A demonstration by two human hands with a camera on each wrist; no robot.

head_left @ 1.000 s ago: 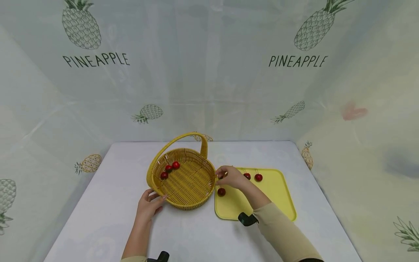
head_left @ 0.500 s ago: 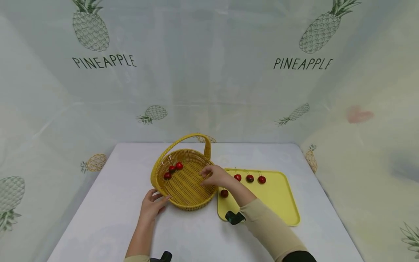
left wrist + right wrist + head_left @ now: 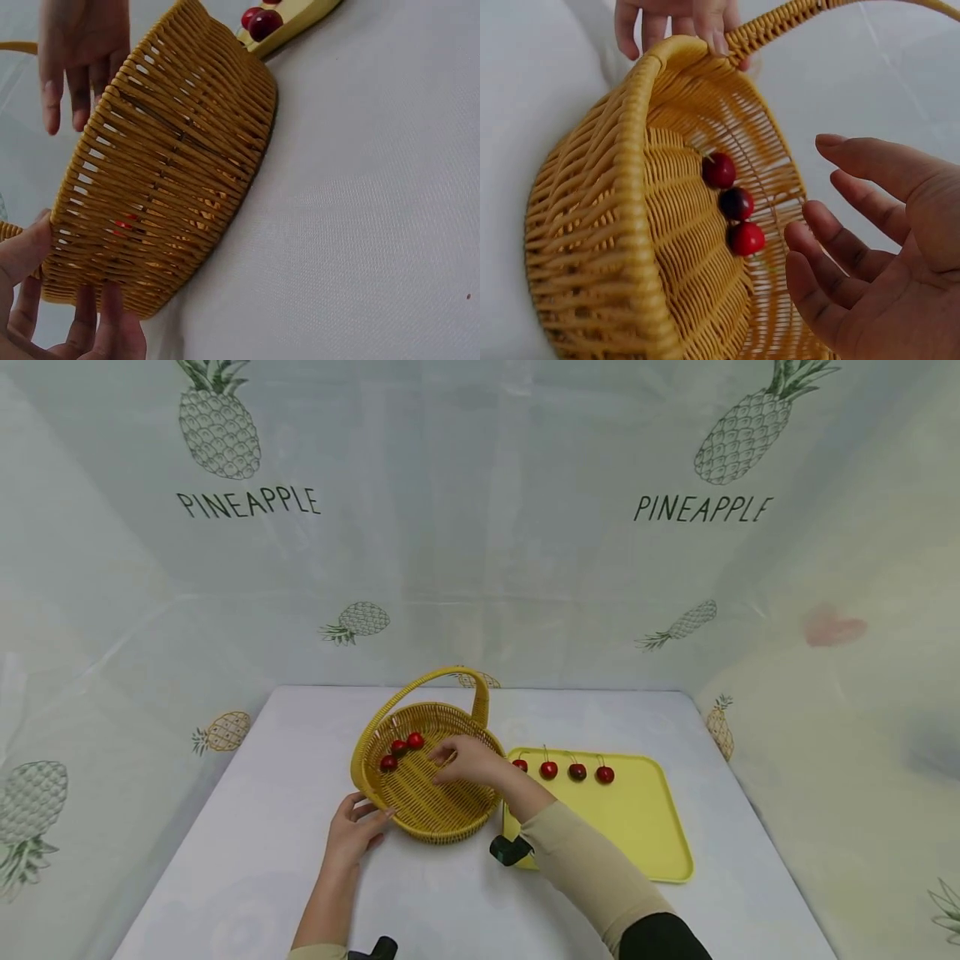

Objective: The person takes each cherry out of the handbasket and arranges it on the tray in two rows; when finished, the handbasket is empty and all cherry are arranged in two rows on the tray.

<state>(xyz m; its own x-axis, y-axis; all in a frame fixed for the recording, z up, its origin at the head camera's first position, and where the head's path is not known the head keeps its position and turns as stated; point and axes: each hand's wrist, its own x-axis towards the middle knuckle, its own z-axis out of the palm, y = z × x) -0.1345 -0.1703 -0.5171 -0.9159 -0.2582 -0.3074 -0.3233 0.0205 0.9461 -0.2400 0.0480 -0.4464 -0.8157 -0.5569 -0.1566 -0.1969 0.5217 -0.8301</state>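
A yellow-brown wicker basket [image 3: 431,810] with an arched handle [image 3: 780,22] stands on the table. Three red cherries [image 3: 736,203] lie together inside, toward its left wall. My left hand [image 3: 352,835] grips the rim at the near left, thumb over the edge and fingers against the outer wall, as the left wrist view shows [image 3: 67,300]. Over the basket's right half hovers my right hand [image 3: 468,760], fingers relaxed and spread with nothing between them in the right wrist view. A yellow tray [image 3: 637,818] to the right bears several stemmed cherries [image 3: 577,772] in a row.
The white tabletop [image 3: 435,902] runs back to a curtain [image 3: 480,568] printed with pineapples. My right forearm and sleeve [image 3: 592,877] cross the tray's left part and cover some of it. The basket's handle arches up behind the right hand.
My right hand has moved left from the tray's left edge, across the basket rim, to over the basket's inside. The left hand stays on the rim. The head view has shifted slightly.
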